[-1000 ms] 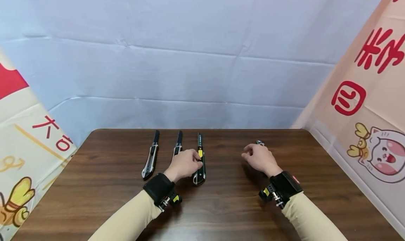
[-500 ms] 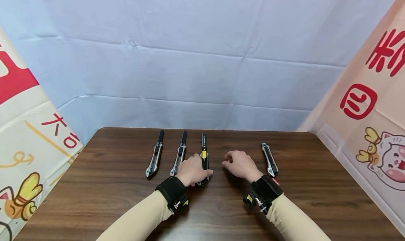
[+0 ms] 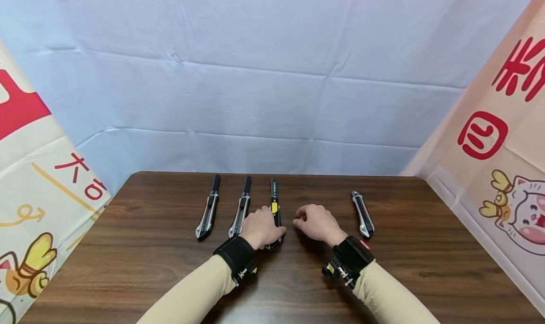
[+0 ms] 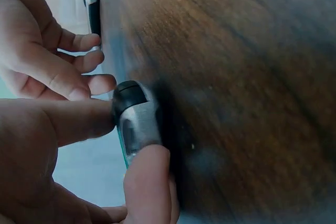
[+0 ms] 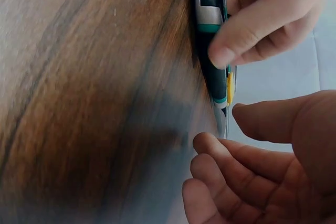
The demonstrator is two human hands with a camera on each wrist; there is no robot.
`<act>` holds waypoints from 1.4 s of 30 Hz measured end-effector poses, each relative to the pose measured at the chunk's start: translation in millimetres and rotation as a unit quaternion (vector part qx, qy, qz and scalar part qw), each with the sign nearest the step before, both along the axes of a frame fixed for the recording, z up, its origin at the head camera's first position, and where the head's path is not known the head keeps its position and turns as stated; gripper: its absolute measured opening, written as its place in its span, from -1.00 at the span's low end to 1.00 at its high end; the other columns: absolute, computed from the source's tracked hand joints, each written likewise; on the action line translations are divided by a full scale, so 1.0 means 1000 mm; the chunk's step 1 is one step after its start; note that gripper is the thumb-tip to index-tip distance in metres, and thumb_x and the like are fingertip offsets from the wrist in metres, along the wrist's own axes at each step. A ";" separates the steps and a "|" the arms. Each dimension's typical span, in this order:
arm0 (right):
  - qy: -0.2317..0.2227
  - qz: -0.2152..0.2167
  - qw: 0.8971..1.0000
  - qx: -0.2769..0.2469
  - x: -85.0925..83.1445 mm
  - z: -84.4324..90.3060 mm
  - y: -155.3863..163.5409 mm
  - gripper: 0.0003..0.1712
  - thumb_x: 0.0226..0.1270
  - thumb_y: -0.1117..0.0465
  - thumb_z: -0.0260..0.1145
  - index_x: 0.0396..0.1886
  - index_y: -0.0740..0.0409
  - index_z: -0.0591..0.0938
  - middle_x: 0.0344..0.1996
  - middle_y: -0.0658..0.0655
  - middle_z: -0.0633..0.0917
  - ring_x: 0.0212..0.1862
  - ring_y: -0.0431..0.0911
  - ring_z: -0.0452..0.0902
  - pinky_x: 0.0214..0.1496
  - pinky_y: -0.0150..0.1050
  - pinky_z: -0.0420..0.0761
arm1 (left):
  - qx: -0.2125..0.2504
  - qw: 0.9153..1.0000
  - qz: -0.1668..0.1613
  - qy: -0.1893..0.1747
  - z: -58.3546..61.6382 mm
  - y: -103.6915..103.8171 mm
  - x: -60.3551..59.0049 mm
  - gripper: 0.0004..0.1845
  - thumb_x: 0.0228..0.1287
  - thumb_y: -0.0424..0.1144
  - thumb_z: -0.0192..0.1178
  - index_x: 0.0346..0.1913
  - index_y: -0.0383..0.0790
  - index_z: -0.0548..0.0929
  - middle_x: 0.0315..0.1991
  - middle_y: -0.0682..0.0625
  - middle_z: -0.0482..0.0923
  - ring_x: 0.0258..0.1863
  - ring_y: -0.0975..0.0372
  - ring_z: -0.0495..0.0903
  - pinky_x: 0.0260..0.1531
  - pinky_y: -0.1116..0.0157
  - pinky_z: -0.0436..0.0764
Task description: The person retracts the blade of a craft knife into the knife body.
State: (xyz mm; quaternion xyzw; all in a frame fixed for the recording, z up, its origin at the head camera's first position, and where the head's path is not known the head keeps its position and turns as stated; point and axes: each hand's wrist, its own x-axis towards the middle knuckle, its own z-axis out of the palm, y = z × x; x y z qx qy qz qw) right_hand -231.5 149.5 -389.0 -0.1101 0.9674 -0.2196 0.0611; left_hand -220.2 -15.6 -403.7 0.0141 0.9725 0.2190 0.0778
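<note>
My left hand [image 3: 259, 227] holds a black utility knife [image 3: 274, 205] with a yellow slider, its blade end pointing to the far edge. In the left wrist view, thumb and fingers pinch the grey and black butt of this knife [image 4: 140, 121], low over the wood. My palm hides part of the handle in the head view. Just to the right, my right hand [image 3: 317, 223] hovers with loosely bent fingers and nothing between them. The right wrist view has its fingertips [image 5: 206, 142] close to the knife's front end, below the yellow slider [image 5: 230, 87].
Two grey and black utility knives, one far left [image 3: 207, 215] and one beside my left hand [image 3: 240, 210], lie on the brown wooden table [image 3: 149, 248]. Another utility knife [image 3: 363, 215] lies to the right. A pale cloth [image 3: 255, 87] hangs behind, with printed banners at both sides.
My right hand has moved left, away from the right-hand knife, to beside the yellow-slider knife. My left hand has shifted onto that knife and taken hold of it.
</note>
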 end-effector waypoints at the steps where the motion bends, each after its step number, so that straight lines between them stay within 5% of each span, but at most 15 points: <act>1: 0.000 0.000 1.000 0.000 0.000 0.000 0.000 -0.71 0.35 0.10 0.30 -0.02 0.12 0.69 -0.29 0.05 0.69 -0.33 -0.14 0.55 -0.29 -0.20 0.55 | 0.004 1.000 0.003 -0.002 0.000 0.000 0.000 -0.28 0.18 0.15 0.31 0.12 -0.42 0.45 -0.32 -0.21 0.57 -0.80 0.15 0.49 -0.76 0.25 0.49; 15: 0.006 0.002 1.000 -0.006 -0.001 -0.002 -0.003 -0.73 0.36 0.09 0.29 -0.03 0.09 0.70 -0.22 0.06 0.71 -0.26 -0.12 0.58 -0.22 -0.15 0.58 | 0.038 0.999 -0.005 -0.017 0.004 -0.004 -0.005 -0.32 0.16 0.02 0.32 0.17 -0.42 0.41 -0.44 -0.15 0.55 -0.87 0.17 0.52 -0.87 0.29 0.51; 26: 0.007 -0.006 1.000 -0.024 -0.004 -0.002 -0.001 -0.72 0.39 0.09 0.25 -0.02 0.10 0.69 -0.20 0.07 0.72 -0.23 -0.11 0.60 -0.22 -0.15 0.60 | 0.057 0.998 -0.028 0.023 0.017 -0.008 0.004 -0.33 0.18 0.05 0.30 0.14 -0.41 0.40 -0.53 -0.05 0.50 -0.84 0.17 0.51 -0.78 0.25 0.51; 31: -0.005 -0.014 0.997 -0.076 -0.006 -0.003 -0.001 -0.72 0.47 0.08 0.16 -0.03 0.11 0.68 -0.28 0.07 0.71 -0.36 -0.15 0.57 -0.34 -0.24 0.55 | 0.050 0.996 -0.041 0.055 0.017 -0.006 0.009 -0.40 0.17 0.07 0.32 0.03 -0.37 0.44 -0.52 -0.03 0.47 -0.73 0.18 0.49 -0.72 0.27 0.46; 35: -0.052 -0.032 0.983 -0.173 -0.011 -0.005 -0.002 -0.62 0.56 0.01 0.03 -0.02 0.17 0.64 -0.32 0.15 0.69 -0.40 -0.12 0.61 -0.38 -0.24 0.66 | 0.048 0.995 -0.048 0.076 0.015 -0.002 0.012 -0.47 0.12 0.06 0.33 -0.08 -0.31 0.46 -0.51 -0.01 0.45 -0.63 0.18 0.46 -0.69 0.29 0.44; 42: -0.127 -0.017 0.941 -0.314 -0.015 -0.011 -0.004 -0.47 0.58 -0.07 -0.05 0.10 0.29 0.56 -0.26 0.21 0.68 -0.32 -0.10 0.66 -0.29 -0.21 0.72 | 0.045 0.993 -0.062 0.086 0.013 0.005 0.016 -0.43 0.12 0.10 0.32 -0.03 -0.28 0.46 -0.43 0.02 0.47 -0.59 0.19 0.47 -0.64 0.30 0.45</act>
